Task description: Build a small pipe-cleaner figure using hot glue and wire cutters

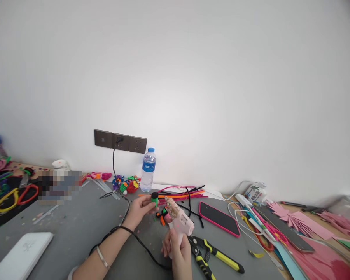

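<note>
Left hand (pixel 140 210) pinched narrow on a small green-and-black pipe-cleaner piece (pixel 154 198), right hand (pixel 177 249) closed around a pink glue gun (pixel 181 223), nozzle pointing to 11 o'clock near the piece, yellow-handled pliers (pixel 218 256) on the grey counter (pixel 76 229) at the gun's 4 o'clock

Left of your left hand (pixel 140 210) the grey table (pixel 76 229) lies bare as far as the white box (pixel 20 254); only the black cord (pixel 146 249) crosses it. Right of your right hand (pixel 177 249), pliers (pixel 212 254) and a phone (pixel 219 218) block the surface. Ahead, a water bottle (pixel 148 170) and pipe cleaners (pixel 177 192) stand in the way.
</note>
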Demonstrator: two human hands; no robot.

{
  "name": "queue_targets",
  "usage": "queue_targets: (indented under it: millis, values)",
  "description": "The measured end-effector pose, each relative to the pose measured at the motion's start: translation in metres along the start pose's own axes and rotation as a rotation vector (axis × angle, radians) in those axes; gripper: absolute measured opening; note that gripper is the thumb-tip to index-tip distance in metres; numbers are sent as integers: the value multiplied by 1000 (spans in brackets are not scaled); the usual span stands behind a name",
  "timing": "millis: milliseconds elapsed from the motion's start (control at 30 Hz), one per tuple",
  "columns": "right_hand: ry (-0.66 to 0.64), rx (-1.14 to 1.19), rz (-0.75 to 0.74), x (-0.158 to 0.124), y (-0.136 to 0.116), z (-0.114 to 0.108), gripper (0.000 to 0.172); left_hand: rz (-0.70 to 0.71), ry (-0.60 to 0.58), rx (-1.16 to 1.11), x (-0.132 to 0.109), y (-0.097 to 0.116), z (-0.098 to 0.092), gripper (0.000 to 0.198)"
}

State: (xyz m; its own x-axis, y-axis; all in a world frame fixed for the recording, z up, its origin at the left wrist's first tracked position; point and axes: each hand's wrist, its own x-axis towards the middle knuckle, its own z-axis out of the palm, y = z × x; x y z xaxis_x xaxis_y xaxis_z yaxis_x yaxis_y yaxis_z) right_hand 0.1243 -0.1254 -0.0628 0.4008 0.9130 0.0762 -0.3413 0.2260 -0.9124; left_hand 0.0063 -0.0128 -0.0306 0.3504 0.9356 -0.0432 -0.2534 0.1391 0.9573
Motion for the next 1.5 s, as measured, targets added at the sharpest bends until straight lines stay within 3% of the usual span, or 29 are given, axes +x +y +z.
queue_targets:
  millis: [233, 700, 867, 1033, 1200, 1500]
  values:
    - [97, 75, -36, 2, -9, -2, 46, -111, 7, -180, -4, 2, 5, 49]
    - [150, 30, -1, 3, -19, 1, 44, -26, 8, 32, 0, -1, -2, 46]
    - [152, 77, 3, 3, -19, 5, 54, -30, 20, 11, -1, 1, -1, 48]
    - [98, 7, 25, -3, -19, 7, 58, 95, 25, 145, -2, 5, 1, 43]
    - [25, -69, 48, -7, -10, 4, 56, 203, 113, 301, 3, -1, -3, 35]
    - [-60, -156, 44, -5, 4, -2, 54, 273, 80, 294, 2, -2, -3, 28]
